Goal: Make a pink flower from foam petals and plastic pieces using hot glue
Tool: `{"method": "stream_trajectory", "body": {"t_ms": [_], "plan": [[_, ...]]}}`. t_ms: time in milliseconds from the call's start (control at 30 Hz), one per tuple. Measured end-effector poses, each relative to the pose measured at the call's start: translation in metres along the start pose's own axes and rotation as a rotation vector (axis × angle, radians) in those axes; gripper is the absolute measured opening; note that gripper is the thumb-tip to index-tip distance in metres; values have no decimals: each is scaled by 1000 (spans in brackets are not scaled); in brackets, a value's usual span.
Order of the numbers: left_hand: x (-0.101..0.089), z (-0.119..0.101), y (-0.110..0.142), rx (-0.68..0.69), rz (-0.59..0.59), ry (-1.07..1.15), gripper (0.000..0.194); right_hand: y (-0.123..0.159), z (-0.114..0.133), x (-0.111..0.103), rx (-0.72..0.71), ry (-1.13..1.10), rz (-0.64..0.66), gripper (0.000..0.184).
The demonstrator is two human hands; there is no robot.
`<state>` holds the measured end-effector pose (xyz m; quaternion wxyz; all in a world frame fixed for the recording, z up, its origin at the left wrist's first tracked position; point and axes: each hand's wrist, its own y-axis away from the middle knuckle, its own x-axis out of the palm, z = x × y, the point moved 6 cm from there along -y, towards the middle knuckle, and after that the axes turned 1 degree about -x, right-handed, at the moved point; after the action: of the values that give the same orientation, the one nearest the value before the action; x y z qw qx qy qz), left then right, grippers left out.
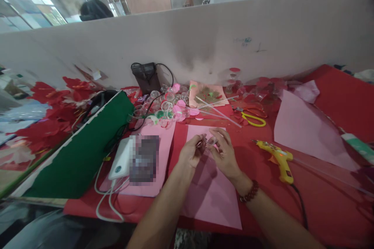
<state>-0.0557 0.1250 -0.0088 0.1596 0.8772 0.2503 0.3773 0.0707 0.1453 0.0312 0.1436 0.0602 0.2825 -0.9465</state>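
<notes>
Over a pink sheet (213, 206), my two hands meet close together. My right hand (226, 155), with a beaded bracelet (250, 192) on its wrist, has thumb and fingers closed around a small clear plastic cup (211, 141). Fingertips of my left hand (190, 151) are pinched together at the cup's left side; what they hold is too small to name. To the right of my hands lies a yellow glue gun (276, 155) with its nozzle pointing left. Behind it are yellow-handled scissors (253, 119).
Several clear cups (166, 107) are heaped at the back. Glue sticks (219, 111) lie by a peach sheet (194, 95). A white power bank (119, 165) with cables sits left, beside a green board (84, 151). A low wall (146, 41) stands behind; people are beyond it.
</notes>
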Motion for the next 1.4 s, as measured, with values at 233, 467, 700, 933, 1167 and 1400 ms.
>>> {"method": "stream_trajectory", "body": {"t_ms": [233, 467, 700, 933, 1167, 1400], "plan": [[8, 6, 5, -93, -2, 130, 8, 1, -1, 1, 13, -9, -33, 42], [13, -1, 12, 86, 55, -50, 4, 0, -9, -3, 188, -156, -171, 48], [13, -10, 23, 328, 83, -579, 28, -2, -17, -2, 376, -443, -191, 63], [18, -20, 24, 303, 150, -284, 28, -5, -13, -1, 257, -402, -149, 56], [15, -21, 20, 211, 149, -147, 21, -2, -13, 0, 87, -143, -41, 46], [14, -4, 15, 2, 59, 62, 5, 0, -1, -7, -136, 169, -88, 42]]}}
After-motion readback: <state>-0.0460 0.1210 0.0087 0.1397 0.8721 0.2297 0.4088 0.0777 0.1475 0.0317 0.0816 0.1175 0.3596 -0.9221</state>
